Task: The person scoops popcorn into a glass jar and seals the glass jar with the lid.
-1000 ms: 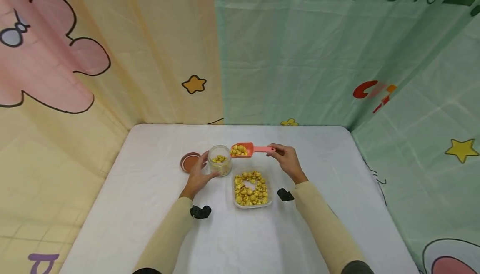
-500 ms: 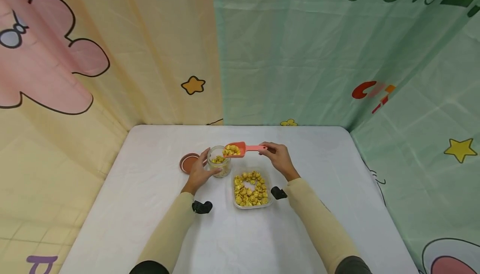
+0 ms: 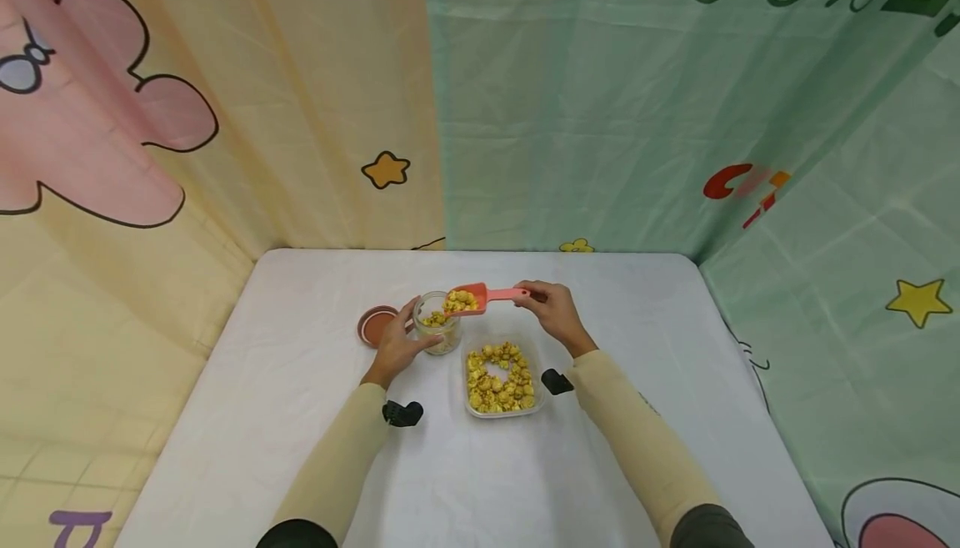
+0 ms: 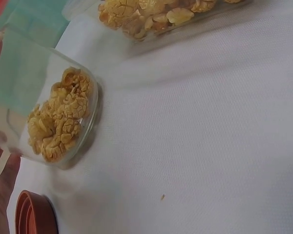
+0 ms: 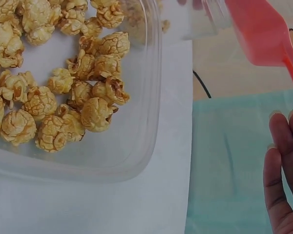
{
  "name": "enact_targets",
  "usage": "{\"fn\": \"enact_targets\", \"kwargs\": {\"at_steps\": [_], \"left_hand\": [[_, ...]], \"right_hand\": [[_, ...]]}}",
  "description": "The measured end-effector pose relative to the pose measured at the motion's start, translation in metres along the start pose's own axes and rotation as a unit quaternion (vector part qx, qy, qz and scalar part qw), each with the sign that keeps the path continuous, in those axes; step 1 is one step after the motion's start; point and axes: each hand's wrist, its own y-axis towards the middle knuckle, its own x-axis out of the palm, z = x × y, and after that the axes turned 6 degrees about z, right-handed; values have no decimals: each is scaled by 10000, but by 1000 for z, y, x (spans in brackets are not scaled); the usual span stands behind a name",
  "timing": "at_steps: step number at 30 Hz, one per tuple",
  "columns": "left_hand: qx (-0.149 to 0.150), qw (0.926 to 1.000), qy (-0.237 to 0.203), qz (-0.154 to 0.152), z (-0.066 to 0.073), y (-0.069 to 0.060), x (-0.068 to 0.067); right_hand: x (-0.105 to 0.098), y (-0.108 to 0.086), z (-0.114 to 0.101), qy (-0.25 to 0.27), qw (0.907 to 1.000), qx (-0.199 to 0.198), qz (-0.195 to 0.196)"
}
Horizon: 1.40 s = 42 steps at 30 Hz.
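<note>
A clear jar partly filled with popcorn stands on the table, and my left hand grips its side. In the left wrist view popcorn covers the bottom of the jar. My right hand pinches the handle end of a red scoop, whose popcorn-loaded front is over the jar's mouth. In the right wrist view the scoop shows above the fingers of my right hand. A clear square tub of popcorn sits in front, with a bare patch in its middle.
A brown-red lid lies just left of the jar, behind my left hand. White cloth covers the table, and printed curtains hang along its back and sides.
The right hand has moved left with the scoop, whose front has gone from beside the jar's rim to over its mouth. The left hand keeps its grip on the jar.
</note>
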Motion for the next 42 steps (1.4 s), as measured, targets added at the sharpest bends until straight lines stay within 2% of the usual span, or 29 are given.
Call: {"fn": "enact_targets", "kwargs": {"at_steps": [2, 4, 10, 23, 34, 42], "left_hand": [[-14, 10000, 23, 21, -1, 0, 0], [-35, 10000, 8, 25, -1, 0, 1], [27, 10000, -61, 38, -1, -1, 0], [50, 10000, -53, 40, 1, -3, -2], [102, 9999, -47, 6, -2, 0, 1], [199, 9998, 36, 24, -3, 1, 1]], "right_hand": [[0, 2, -2, -224, 9997, -27, -69], [2, 7, 5, -437, 9990, -54, -118], [1, 12, -7, -830, 9960, -223, -260], [3, 17, -20, -1088, 9930, -98, -457], [-3, 25, -38, -1398, 9873, -350, -675], [-2, 25, -37, -1500, 9859, -250, -701]]}}
